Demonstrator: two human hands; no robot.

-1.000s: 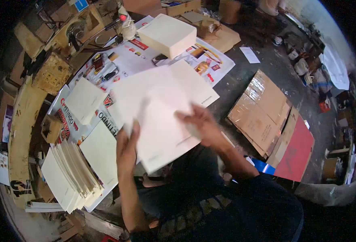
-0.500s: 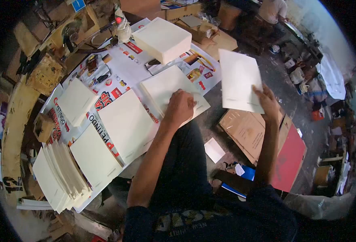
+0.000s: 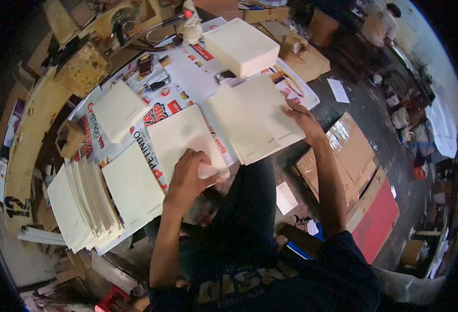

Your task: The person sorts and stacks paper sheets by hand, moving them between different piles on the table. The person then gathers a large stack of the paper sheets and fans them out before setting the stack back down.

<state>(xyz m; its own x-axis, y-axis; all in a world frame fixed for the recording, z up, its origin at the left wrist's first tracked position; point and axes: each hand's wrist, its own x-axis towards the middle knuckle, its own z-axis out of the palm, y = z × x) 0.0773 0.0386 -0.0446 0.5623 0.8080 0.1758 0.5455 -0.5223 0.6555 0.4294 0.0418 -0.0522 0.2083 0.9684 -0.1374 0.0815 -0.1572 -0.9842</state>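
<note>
My left hand is at the lower right corner of the middle stack of cream sheets. Its fingers are closed on a sheet's corner, which looks curled up by the thumb. My right hand grips the right edge of a cream sheet, which lies over the right-hand stack, slightly out of line with it. Small dark marks show near the sheet's lower edge. To the left are another flat stack and a fanned row of folded sheets.
A thick paper block stands at the back of the poster-covered table, near a wrapped bottle. A smaller stack sits at the left. Cardboard and a red board lie at the right. Another person is far off.
My right hand has brought its sheet leftward onto the right-hand stack. My left hand has left that stack and moved to the middle one. The camera view has shifted.
</note>
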